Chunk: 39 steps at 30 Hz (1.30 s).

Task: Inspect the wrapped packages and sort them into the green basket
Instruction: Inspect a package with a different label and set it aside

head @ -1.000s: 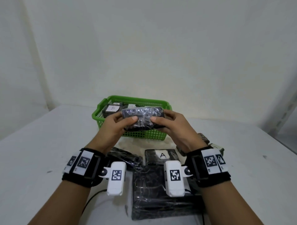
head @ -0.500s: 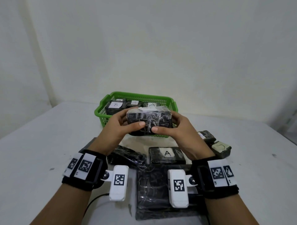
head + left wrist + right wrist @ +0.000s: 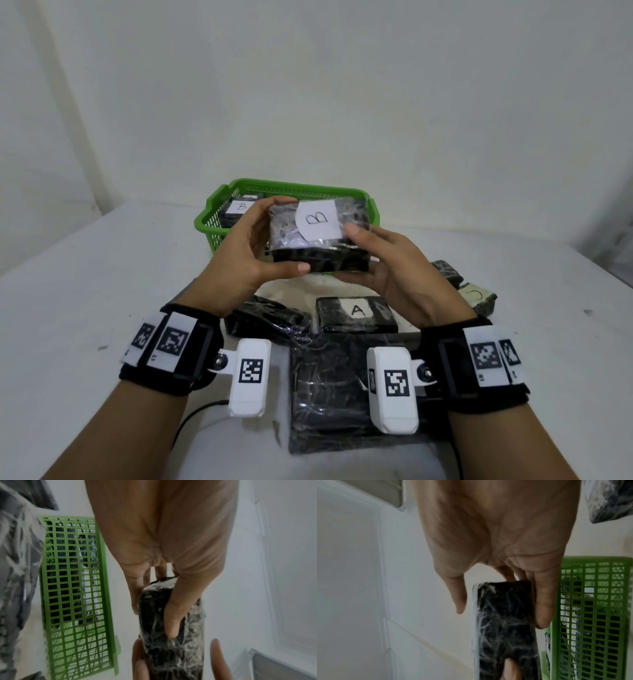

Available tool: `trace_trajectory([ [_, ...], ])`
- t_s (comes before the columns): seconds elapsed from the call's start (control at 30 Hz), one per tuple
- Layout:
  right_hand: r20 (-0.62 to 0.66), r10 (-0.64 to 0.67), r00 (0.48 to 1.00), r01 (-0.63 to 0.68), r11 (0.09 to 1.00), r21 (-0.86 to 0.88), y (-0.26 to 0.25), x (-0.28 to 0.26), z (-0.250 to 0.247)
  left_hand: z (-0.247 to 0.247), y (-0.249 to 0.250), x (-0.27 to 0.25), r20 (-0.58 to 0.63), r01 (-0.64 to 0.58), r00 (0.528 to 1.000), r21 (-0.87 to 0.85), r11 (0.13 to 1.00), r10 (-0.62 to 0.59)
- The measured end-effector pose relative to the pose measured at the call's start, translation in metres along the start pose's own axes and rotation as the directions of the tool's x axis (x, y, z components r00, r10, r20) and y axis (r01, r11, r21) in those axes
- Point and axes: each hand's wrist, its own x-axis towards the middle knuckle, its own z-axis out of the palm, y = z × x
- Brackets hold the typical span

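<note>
Surface: white table point(image 3: 85, 274) against a pale wall.
Held package point(image 3: 318, 236): black, film-wrapped, white label marked B facing up, raised between both hands just in front of the green basket point(image 3: 373, 209).
Left hand point(image 3: 246, 253): grasps its left end, thumb across the near side.
Right hand point(image 3: 394, 270): clasps the right end, thumb on top, fingers underneath.
Basket: another B package point(image 3: 236, 210) lies inside.
Table: package marked A point(image 3: 356, 313), large black bundle point(image 3: 329, 390) and other wrapped packages lie below the hands.
</note>
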Motion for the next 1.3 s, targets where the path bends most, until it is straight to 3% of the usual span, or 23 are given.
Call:
trace_trajectory([
  [0.1,-0.038,-0.002,0.999,0.003,1.0,0.028,0.0,0.0,-0.002,0.002,-0.002,-0.001,0.057,0.011,0.998,0.001,1.0,-0.011],
  [0.17,-0.073,-0.026,0.997,0.027,1.0,0.013,0.003,0.001,-0.004,0.004,-0.004,0.0,0.068,0.095,0.993,-0.046,0.994,-0.091],
  [0.3,-0.056,-0.047,0.997,0.045,0.998,-0.038,0.004,0.0,-0.003,0.006,-0.006,0.003,-0.052,0.14,0.988,-0.101,0.985,-0.146],
  [0.5,-0.079,-0.087,0.993,0.08,0.993,-0.082,0.006,-0.003,-0.002,0.01,-0.004,0.0,0.019,0.125,0.992,-0.036,0.992,-0.124],
  [0.67,-0.069,-0.089,0.994,0.083,0.993,-0.087,0.011,0.001,-0.002,0.008,-0.001,0.0,-0.093,0.083,0.991,-0.084,0.993,-0.091],
  [0.8,-0.102,-0.124,0.987,0.11,0.984,-0.138,0.013,0.004,-0.005,0.007,-0.001,-0.001,-0.042,0.12,0.991,-0.097,0.988,-0.124],
  [1.13,-0.093,-0.173,0.981,0.155,0.973,-0.17,0.016,0.005,-0.006,0.005,0.002,-0.003,-0.01,0.08,0.997,-0.008,0.997,-0.08],
  [1.3,-0.026,-0.065,0.998,0.061,0.991,-0.122,0.013,0.003,-0.005,0.001,0.004,-0.004,-0.019,0.014,1.0,0.062,0.998,-0.013],
])
